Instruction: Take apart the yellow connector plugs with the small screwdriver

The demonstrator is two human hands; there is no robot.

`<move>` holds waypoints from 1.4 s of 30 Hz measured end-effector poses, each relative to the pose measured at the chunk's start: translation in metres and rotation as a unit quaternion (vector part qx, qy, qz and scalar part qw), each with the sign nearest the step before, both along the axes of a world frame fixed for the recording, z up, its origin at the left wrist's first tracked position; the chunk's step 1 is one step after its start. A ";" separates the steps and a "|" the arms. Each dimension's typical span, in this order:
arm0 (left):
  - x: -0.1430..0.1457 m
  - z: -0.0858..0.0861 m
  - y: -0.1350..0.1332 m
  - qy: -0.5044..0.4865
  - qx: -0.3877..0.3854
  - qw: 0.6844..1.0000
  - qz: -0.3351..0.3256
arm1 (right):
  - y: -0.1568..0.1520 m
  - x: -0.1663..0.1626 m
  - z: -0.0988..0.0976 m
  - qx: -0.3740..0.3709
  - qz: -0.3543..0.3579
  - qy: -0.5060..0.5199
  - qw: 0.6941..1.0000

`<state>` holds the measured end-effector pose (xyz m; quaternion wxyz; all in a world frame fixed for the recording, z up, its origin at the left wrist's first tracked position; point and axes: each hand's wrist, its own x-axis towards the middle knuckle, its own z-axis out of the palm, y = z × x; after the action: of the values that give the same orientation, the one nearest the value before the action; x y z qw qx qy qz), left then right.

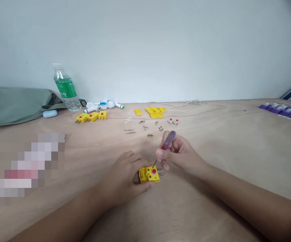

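My left hand (130,174) grips a yellow plug (145,175) from its left side, just above the wooden table. The plug has a red button on its top face, and its metal pins point right. Between the fingers of my right hand (177,153) is a screwdriver (170,138) with a clear purplish handle. It is tilted, and its tip meets the plug's top near the red button. Whether the tip sits in a screw I cannot tell.
Behind my hands lie small screws (150,135), metal pins (129,132), red-and-white buttons (173,121) and yellow covers (155,112). Several finished-looking yellow plugs (92,116) stand back left by a water bottle (66,89) and green bag (14,106). Purple-and-white items (284,111) are far right.
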<state>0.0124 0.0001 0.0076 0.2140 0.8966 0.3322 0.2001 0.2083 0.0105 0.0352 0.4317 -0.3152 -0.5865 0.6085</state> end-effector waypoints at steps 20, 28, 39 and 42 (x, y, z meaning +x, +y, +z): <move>0.001 0.001 0.000 -0.009 -0.007 1.000 -0.008 | -0.005 -0.003 -0.010 -0.041 0.029 -0.001 0.999; 0.001 0.000 0.001 -0.019 -0.006 1.000 -0.010 | -0.001 0.001 -0.010 -0.011 0.018 -0.023 1.000; 0.001 0.000 0.001 -0.016 -0.007 1.000 -0.012 | -0.004 0.007 -0.008 0.090 0.071 -0.100 0.988; 0.001 0.000 0.001 -0.005 -0.008 1.000 0.000 | -0.004 0.003 -0.010 0.041 0.050 -0.039 0.997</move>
<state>0.0133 0.0013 0.0075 0.2224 0.8941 0.3325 0.2016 0.2117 0.0066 0.0251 0.3900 -0.2908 -0.6427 0.5918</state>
